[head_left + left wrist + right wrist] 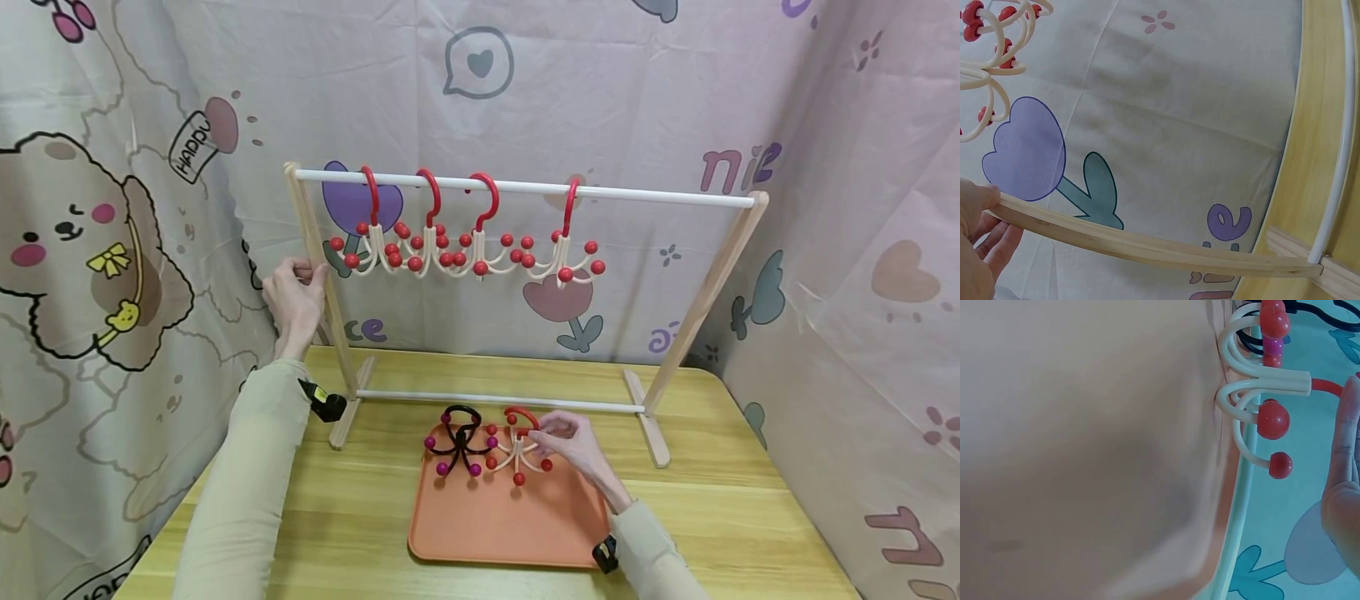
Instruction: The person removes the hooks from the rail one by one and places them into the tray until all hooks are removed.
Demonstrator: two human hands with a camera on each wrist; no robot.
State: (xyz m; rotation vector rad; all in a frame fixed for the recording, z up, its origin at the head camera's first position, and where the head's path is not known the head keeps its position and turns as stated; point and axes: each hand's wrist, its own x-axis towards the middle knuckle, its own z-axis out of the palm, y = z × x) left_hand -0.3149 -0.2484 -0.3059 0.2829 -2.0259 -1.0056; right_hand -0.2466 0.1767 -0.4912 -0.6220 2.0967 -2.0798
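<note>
My left hand [295, 298] grips the left wooden post [1116, 244] of a small clothes rack, thumb on one side and fingers on the other. Over the front tray [517, 533], my right hand [572, 443] holds the red hook of a cream hanger [517, 452] with several curved arms tipped with red balls. The hook's end is partly hidden behind the fingers in the right wrist view. Beside it, at the tray's back left, stands a black hanger [461, 442] with magenta balls.
Several red-hooked cream hangers [480, 242] hang from the rack's white top rod [660, 194], mostly toward its left half. A lower white rod [495, 400] joins the wooden feet behind the tray. Printed curtains [600, 92] enclose the wooden table [727, 500].
</note>
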